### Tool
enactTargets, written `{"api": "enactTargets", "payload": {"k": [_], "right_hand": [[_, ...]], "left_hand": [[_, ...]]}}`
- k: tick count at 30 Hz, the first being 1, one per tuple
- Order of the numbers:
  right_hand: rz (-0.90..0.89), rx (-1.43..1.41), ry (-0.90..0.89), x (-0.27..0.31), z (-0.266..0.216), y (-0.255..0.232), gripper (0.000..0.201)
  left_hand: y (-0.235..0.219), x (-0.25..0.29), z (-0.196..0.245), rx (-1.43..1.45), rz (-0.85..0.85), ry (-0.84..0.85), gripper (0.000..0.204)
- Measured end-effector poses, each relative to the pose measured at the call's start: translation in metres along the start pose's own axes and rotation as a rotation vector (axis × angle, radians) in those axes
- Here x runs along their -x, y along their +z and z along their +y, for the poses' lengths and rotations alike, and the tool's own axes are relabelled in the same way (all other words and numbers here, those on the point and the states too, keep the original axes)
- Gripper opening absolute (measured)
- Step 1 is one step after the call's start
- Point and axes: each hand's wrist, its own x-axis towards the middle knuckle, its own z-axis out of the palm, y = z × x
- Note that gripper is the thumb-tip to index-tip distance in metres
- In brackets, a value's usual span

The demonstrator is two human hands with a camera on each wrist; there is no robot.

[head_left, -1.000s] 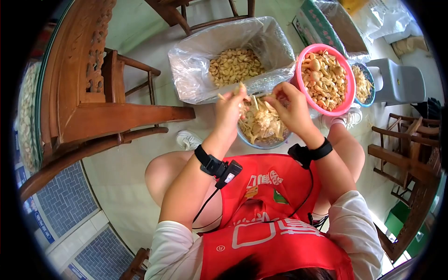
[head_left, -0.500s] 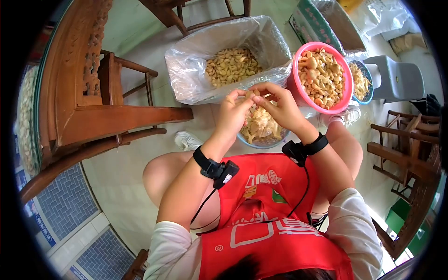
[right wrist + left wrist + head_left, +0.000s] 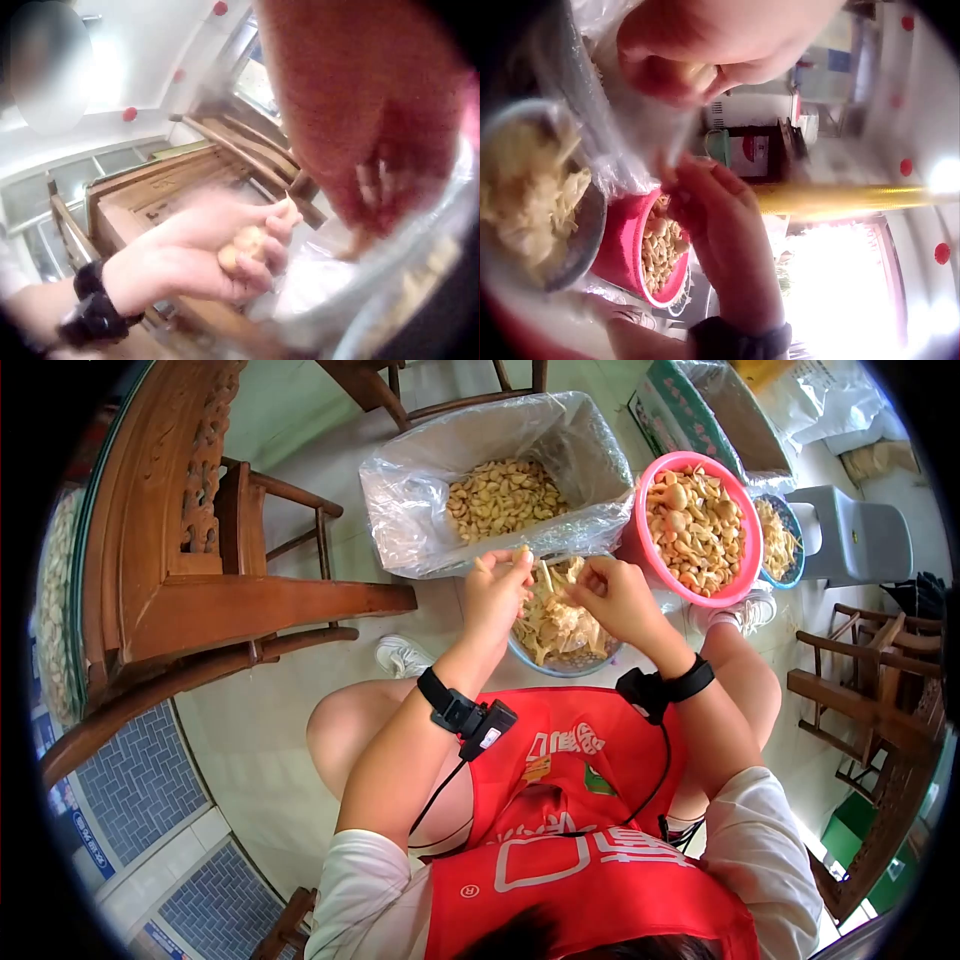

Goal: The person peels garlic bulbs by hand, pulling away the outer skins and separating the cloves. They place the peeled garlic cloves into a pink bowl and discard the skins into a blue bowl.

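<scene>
My left hand (image 3: 495, 600) curls round a few pale, rounded pieces (image 3: 244, 251), and a small piece (image 3: 291, 210) is pinched at its thumb tip in the right wrist view. Apart from it, to the right, my right hand (image 3: 628, 600) has its fingertips together; the right wrist view shows a blurred tan scrap (image 3: 356, 246) at them. Both hands are above a bowl (image 3: 565, 672) heaped with pale peelings (image 3: 562, 622). Beyond the hands stands a plastic-lined box (image 3: 415, 510) with pale, clove-like pieces (image 3: 505, 498) inside.
A pink tub (image 3: 757, 550) of tan pieces stands to the right, with a blue basket (image 3: 797, 555) and a grey stool (image 3: 865, 535) beyond. Behind is a green carton (image 3: 675, 420). Wooden furniture (image 3: 250, 615) fills the left side; more stands far right.
Half a second ago my hands met above the bowl. They have since separated, the left staying left and the right moving to the right, uncovering more of the peelings.
</scene>
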Motion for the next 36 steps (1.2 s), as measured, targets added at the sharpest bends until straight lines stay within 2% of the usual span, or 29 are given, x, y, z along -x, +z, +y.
{"api": "enactTargets", "payload": {"k": [1, 3, 5, 6, 7, 8, 9, 11, 12, 14, 15, 17, 18, 19, 21, 24, 26, 28, 30, 31, 33, 35, 36], "right_hand": [[0.0, 0.0, 0.0, 0.0, 0.01, -0.003, 0.013], [-0.144, 0.248, 0.015, -0.002, 0.029, -0.001, 0.016], [-0.095, 0.286, 0.034, -0.011, 0.03, 0.005, 0.019], [0.099, 0.009, -0.007, -0.014, 0.018, 0.007, 0.023], [0.291, -0.27, -0.048, -0.018, 0.011, 0.009, 0.027], [0.301, -0.379, -0.141, -0.023, 0.013, 0.012, 0.034], [0.301, -0.381, -0.141, -0.022, 0.011, 0.013, 0.034], [0.31, -0.485, -0.101, -0.019, 0.006, 0.012, 0.033], [0.311, -0.484, -0.103, -0.019, 0.009, 0.013, 0.033], [0.246, -0.25, -0.145, -0.018, 0.022, 0.017, 0.031], [0.246, -0.25, -0.145, -0.018, 0.018, 0.016, 0.031], [0.099, -0.382, -0.163, -0.017, 0.007, 0.014, 0.03], [0.091, -0.378, -0.225, -0.016, 0.003, 0.012, 0.03], [0.092, -0.379, -0.224, -0.015, 0.0, 0.011, 0.03], [0.099, -0.275, -0.29, -0.013, -0.004, 0.007, 0.03], [0.109, -0.238, -0.254, -0.014, -0.002, 0.005, 0.029], [0.099, -0.205, -0.259, -0.014, -0.003, 0.002, 0.029], [0.089, -0.171, -0.263, -0.016, 0.002, 0.003, 0.028], [0.001, -0.349, -0.257, -0.018, 0.01, 0.009, 0.028], [0.002, -0.348, -0.255, -0.017, 0.011, 0.008, 0.028], [-0.186, -0.554, 0.028, -0.013, 0.009, 0.007, 0.028], [-0.226, -0.569, 0.043, -0.011, 0.008, 0.009, 0.025], [-0.152, -0.564, -0.016, -0.007, 0.004, 0.01, 0.022]], "left_hand": [[-0.003, -0.002, -0.001, -0.081, -0.013, 0.013, 0.028], [-0.005, -0.004, 0.001, -0.162, -0.029, 0.027, 0.028], [-0.005, -0.005, 0.003, -0.262, -0.056, -0.064, 0.035], [-0.003, -0.007, 0.006, -0.264, -0.058, -0.064, 0.035], [-0.001, -0.009, 0.01, -0.174, -0.042, 0.118, 0.043], [0.0, -0.009, 0.014, -0.083, -0.025, 0.298, 0.053], [0.001, -0.006, 0.018, -0.085, -0.025, 0.298, 0.053], [0.003, -0.001, 0.028, -0.024, -0.031, 0.245, 0.073], [0.002, -0.002, 0.027, -0.024, -0.032, 0.246, 0.073], [-0.001, -0.007, 0.019, -0.106, -0.197, 0.184, 0.077], [-0.002, -0.008, 0.015, -0.106, -0.198, 0.184, 0.077], [-0.002, -0.008, 0.005, -0.158, -0.245, 0.24, 0.072], [-0.001, -0.007, 0.004, -0.143, -0.237, 0.232, 0.06], [-0.002, -0.008, 0.005, -0.143, -0.237, 0.231, 0.06], [-0.004, -0.01, 0.007, -0.208, -0.358, 0.23, 0.05], [0.004, -0.006, 0.005, -0.15, -0.395, 0.272, 0.041], [0.004, -0.008, -0.002, -0.254, -0.356, 0.286, 0.039], [0.007, 0.002, 0.008, -0.357, -0.316, 0.299, 0.037], [0.009, 0.015, 0.02, -0.858, -0.258, 0.474, 0.033], [0.008, 0.015, 0.017, -0.856, -0.261, 0.473, 0.033], [0.006, 0.013, 0.009, -0.908, -0.296, 0.7, 0.031], [0.008, 0.012, 0.008, -0.82, -0.333, 0.688, 0.03], [0.008, 0.012, 0.01, -0.736, -0.365, 0.675, 0.03]]}}
